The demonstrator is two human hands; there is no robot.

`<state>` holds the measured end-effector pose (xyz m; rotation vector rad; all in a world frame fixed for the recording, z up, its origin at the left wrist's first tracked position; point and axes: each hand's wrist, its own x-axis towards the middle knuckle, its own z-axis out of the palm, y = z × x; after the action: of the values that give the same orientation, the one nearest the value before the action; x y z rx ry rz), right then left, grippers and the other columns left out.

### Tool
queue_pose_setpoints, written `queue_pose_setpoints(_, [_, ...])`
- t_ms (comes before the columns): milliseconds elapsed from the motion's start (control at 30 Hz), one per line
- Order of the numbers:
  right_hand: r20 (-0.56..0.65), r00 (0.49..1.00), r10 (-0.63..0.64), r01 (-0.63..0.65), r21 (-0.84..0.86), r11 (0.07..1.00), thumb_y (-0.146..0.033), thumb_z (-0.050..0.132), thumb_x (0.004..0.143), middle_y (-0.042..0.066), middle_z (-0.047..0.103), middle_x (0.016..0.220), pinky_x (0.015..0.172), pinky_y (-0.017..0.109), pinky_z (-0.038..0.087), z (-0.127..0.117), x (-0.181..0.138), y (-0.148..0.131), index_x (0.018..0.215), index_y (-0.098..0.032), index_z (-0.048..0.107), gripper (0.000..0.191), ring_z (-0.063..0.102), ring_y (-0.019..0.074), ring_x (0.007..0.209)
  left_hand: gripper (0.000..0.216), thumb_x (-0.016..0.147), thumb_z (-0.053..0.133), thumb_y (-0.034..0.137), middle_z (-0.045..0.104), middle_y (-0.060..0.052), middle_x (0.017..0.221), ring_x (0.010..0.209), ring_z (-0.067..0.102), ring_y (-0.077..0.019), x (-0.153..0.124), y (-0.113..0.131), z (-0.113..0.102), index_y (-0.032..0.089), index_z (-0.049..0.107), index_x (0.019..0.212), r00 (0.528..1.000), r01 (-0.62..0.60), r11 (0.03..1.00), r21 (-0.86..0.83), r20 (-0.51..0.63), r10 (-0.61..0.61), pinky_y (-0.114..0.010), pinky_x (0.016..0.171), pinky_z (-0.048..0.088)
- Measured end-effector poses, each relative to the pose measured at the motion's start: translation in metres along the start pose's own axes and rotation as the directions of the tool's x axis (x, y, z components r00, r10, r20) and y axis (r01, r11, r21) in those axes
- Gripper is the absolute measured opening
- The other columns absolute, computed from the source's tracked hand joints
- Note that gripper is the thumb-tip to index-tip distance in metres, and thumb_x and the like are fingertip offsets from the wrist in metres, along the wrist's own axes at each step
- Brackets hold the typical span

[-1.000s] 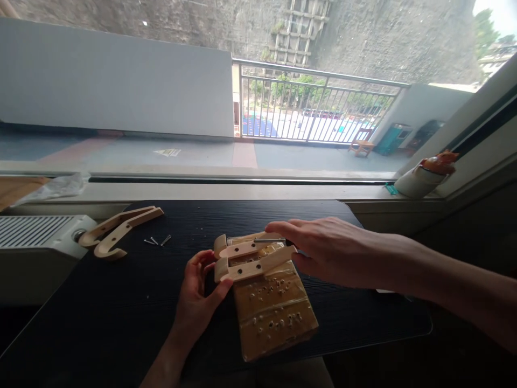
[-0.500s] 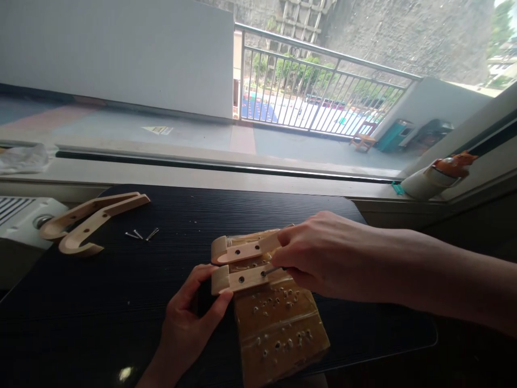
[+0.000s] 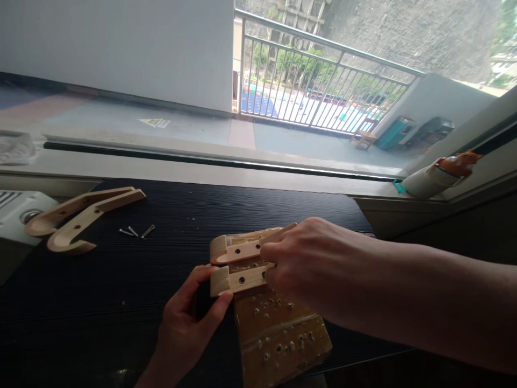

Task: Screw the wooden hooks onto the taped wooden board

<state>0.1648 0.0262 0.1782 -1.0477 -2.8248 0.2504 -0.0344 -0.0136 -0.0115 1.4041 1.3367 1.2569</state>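
My left hand [image 3: 189, 318] grips the curved end of the nearer pale wooden hook [image 3: 246, 279] between thumb and fingers. This hook lies across a tape-wrapped brown block [image 3: 285, 342] pitted with holes. Dark screw heads sit in its two visible holes. Just beyond it, a second wooden hook [image 3: 242, 251] lies alongside on the same block, also with dark fasteners in it. My right hand [image 3: 299, 256] is closed over the right-hand hole of the nearer hook, around a thin metal driver whose body is almost wholly hidden by the fingers. The hooks' right ends are partly covered by that hand.
Two more wooden hooks [image 3: 86, 215] lie at the black table's left edge, near a white device [image 3: 24, 215]. Several loose screws [image 3: 137, 231] lie beside them. A window sill [image 3: 181, 170] runs behind the table, with a light cylindrical container [image 3: 428, 178] at its right.
My right hand has rolled and shifted slightly left, hiding the thin metal shank seen before. My left hand keeps its hold on the hook. The view has moved slightly.
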Motion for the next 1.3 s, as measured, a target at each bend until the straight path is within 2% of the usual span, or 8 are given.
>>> queue_pose_setpoints(133, [0.213,0.967,-0.141,0.181,-0.179,0.967,0.003,0.053,0.069,0.0,0.065,0.07,0.052,0.026,0.041,0.005,0.012,-0.006,0.056,-0.022,0.06,0.029,0.059,0.0141,0.062,0.031,0.071,0.066,0.026,0.064,0.001,0.101,0.094,0.061,-0.0196,0.0,0.002,0.0,0.026,0.058,0.1,1.0,0.008,1.0,-0.016,0.018,-0.007,-0.028,0.086,0.049])
queue_pose_setpoints(267, [0.389,0.91,-0.146,0.256,-0.246,0.935,0.005,0.054,0.062,0.0,0.068,0.077,0.046,0.027,0.038,0.006,0.025,-0.012,0.059,-0.022,0.062,0.028,0.058,0.0151,0.06,0.028,0.072,0.065,0.025,0.065,0.001,0.102,0.095,0.061,-0.0195,0.0,0.004,-0.001,0.026,0.06,0.1,0.999,-0.012,1.0,-0.019,0.046,0.013,-0.028,0.086,0.049])
queue_pose_setpoints(533, [0.455,0.89,-0.039,0.088,-0.089,0.992,0.0,0.057,0.065,-0.006,0.052,0.045,0.041,0.025,0.026,0.004,0.032,0.004,0.049,-0.02,0.054,0.026,0.035,0.005,0.035,0.027,0.074,0.064,0.026,0.066,0.002,0.099,0.091,0.062,-0.0182,0.0,0.006,-0.001,0.025,0.06,0.1,0.998,0.011,1.0,-0.012,0.058,-0.01,-0.025,0.083,0.05])
queue_pose_setpoints(667, [0.489,0.865,0.112,-0.019,-0.192,0.981,-0.007,0.062,0.067,-0.004,0.051,0.048,0.04,0.024,0.022,0.002,0.036,-0.001,0.054,-0.019,0.057,0.018,0.038,0.0065,0.037,0.028,0.074,0.064,0.029,0.066,0.0,0.1,0.09,0.063,-0.0184,-0.001,0.006,-0.001,0.022,0.06,0.101,0.997,0.023,1.0,-0.004,0.075,-0.023,-0.025,0.081,0.05])
queue_pose_setpoints(867, [0.577,0.813,-0.081,0.252,-0.224,0.941,-0.004,0.054,0.073,-0.001,0.055,0.054,0.043,0.025,0.02,-0.001,0.041,-0.009,0.056,-0.016,0.056,0.021,0.047,0.0093,0.046,0.034,0.075,0.064,0.028,0.066,-0.001,0.105,0.093,0.063,-0.0183,-0.003,-0.003,-0.002,0.021,0.059,0.108,0.997,0.04,0.999,0.004,0.067,-0.04,-0.025,0.084,0.05])
queue_pose_setpoints(1000, [0.607,0.788,0.104,0.043,-0.223,0.974,-0.01,0.054,0.075,0.0,0.061,0.062,0.045,0.025,0.023,0.002,0.039,-0.004,0.065,-0.017,0.061,0.015,0.052,0.0106,0.05,0.033,0.076,0.064,0.027,0.067,0.001,0.101,0.088,0.064,-0.0161,-0.004,-0.004,-0.002,0.024,0.059,0.108,0.996,0.033,0.999,-0.021,0.082,-0.031,-0.022,0.078,0.051])
queue_pose_setpoints(1133, [0.52,0.78,0.348,-0.238,-0.267,0.934,-0.021,0.053,0.077,0.001,0.061,0.063,0.049,0.025,0.026,0.009,0.032,-0.001,0.07,-0.019,0.063,0.013,0.053,0.0122,0.054,0.031,0.075,0.064,0.028,0.068,0.001,0.101,0.088,0.065,-0.0165,-0.002,0.0,-0.002,0.023,0.061,0.106,0.996,0.042,0.999,-0.005,0.081,-0.042,-0.022,0.077,0.052])
queue_pose_setpoints(1300, [0.484,0.815,0.32,-0.261,-0.187,0.947,-0.022,0.051,0.076,0.001,0.059,0.065,0.05,0.024,0.029,0.002,0.023,-0.002,0.08,-0.02,0.064,0.014,0.05,0.0126,0.056,0.034,0.074,0.065,0.031,0.069,0.0,0.102,0.09,0.065,-0.018,-0.003,0.003,-0.003,0.021,0.061,0.106,0.995,0.07,0.998,0.005,0.074,-0.07,-0.024,0.081,0.051])
